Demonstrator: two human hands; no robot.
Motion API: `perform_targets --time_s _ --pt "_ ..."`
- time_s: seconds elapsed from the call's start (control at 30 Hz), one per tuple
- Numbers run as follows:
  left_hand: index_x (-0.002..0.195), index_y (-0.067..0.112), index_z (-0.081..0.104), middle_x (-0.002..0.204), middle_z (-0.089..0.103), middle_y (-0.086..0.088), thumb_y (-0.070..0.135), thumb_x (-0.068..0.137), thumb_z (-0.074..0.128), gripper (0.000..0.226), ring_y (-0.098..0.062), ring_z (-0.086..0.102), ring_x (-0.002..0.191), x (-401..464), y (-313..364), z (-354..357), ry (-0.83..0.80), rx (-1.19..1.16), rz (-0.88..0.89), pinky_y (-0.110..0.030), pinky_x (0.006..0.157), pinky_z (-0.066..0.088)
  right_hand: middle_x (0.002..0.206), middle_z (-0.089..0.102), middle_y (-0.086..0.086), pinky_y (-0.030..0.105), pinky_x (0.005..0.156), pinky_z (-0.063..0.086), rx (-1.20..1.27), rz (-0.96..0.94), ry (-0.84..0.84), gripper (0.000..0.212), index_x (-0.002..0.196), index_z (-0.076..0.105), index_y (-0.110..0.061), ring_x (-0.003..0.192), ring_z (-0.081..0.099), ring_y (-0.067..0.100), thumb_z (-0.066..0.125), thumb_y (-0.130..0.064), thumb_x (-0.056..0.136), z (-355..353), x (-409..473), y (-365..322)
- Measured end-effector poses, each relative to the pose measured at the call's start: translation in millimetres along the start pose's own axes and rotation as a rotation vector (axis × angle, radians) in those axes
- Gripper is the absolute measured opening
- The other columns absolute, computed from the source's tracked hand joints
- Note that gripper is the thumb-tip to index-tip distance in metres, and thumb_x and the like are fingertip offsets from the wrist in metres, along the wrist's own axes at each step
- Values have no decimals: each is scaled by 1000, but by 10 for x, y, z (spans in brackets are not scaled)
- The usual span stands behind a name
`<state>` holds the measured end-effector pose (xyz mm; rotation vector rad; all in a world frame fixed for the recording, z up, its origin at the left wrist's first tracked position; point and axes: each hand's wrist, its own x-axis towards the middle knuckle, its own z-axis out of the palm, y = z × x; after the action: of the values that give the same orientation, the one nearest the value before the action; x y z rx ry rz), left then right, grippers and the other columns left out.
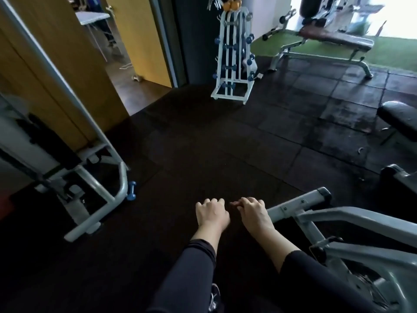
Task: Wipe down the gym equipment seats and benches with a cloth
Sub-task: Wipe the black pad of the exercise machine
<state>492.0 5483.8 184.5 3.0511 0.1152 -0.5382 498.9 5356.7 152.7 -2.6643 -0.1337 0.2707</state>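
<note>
- Left hand (211,212) and right hand (252,210), fingers curled, hover side by side over the dark floor; no cloth visible, any hold unclear.
- Nearest bench (399,119) lies at two o'clock, right hand closer.

A flat bench (336,39) with a dark reddish-brown pad is standing on a pale metal frame at the far right of the room, straddling the edge where the black rubber floor (225,143) meets green turf. A second black padded seat (399,117) is showing at the right edge of the view, above the floor. No cloth is showing.
</note>
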Motion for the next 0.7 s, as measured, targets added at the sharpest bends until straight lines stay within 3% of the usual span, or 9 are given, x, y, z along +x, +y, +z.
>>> perform_targets --time_s 0.3,0.7 --pt "137 21 46 130 56 -2 28 97 36 41 -23 47 125 1646 125 -515 -81 64 137 -40 101 33 130 52 5 37 93 44 53 196 53 32 126 52 -13 113 45 29 40 -26 100 -265 1476 79" --pt "137 21 45 132 55 0 32 98 37 41 -22 46 125 4343 1511 -1614 -45 118 333 -40 102 32 134 49 4 35 98 42 12 319 176 36 132 48 -11 118 44 25 38 -27 101 -1484 4027 1113"
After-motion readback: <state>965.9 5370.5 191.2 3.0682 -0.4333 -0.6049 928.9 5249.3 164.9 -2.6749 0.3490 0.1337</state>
